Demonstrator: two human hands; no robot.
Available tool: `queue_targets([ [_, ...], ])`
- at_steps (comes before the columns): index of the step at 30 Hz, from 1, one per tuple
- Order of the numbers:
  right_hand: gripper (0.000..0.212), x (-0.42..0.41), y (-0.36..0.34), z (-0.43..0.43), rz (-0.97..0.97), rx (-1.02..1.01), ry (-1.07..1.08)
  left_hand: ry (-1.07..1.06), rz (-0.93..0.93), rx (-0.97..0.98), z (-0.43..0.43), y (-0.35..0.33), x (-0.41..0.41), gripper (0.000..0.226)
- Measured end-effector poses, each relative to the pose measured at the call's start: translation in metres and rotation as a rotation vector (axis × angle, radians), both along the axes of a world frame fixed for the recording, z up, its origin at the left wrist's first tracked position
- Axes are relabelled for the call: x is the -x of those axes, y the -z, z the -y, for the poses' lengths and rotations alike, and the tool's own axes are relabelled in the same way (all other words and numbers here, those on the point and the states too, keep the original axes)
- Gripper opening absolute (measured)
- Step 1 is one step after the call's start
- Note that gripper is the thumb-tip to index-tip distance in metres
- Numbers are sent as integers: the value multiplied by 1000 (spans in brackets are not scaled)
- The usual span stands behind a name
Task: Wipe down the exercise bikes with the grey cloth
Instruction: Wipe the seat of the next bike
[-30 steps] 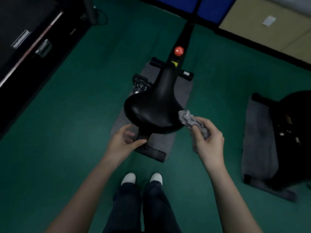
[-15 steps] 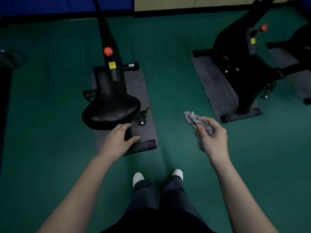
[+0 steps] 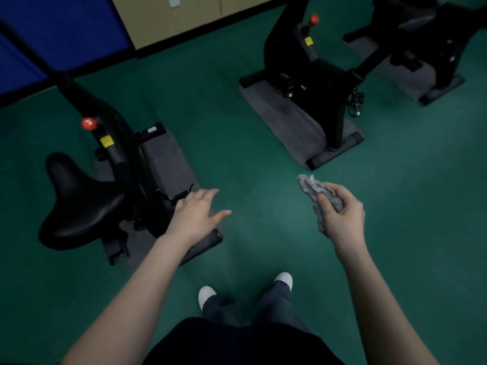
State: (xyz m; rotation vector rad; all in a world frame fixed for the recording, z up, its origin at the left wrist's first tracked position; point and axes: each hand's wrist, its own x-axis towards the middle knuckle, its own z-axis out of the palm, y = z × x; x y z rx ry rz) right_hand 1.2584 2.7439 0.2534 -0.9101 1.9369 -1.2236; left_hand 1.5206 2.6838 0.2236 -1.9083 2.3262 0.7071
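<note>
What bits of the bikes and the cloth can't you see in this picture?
Head view only.
The nearest bike: handlebars cut off at the top-left corner.
The middle bike: handlebars cut off by the top edge.
The yellow sticker: words too small and blurred.
The grey cloth: part hidden inside the fingers of the right hand.

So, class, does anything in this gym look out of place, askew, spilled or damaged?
Nothing stands out. The exercise bikes stand upright on their grey mats, the green floor shows no spill, and the grey cloth is bunched in the right hand.
</note>
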Motion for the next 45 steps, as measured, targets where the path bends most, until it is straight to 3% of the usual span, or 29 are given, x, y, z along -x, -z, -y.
queue_targets([
  [10,15,154,-9,-30,-12,52,157,200,34,33,15,-9,184,68],
  [20,13,245,-7,-21,-46,43,273,403,80,32,52,-10,303,67],
  [34,11,388,7,114,-141,-71,263,463,60,-32,203,23,459,68],
  [45,19,516,11,181,-8,-61,381,424,62,-91,282,28,562,67],
])
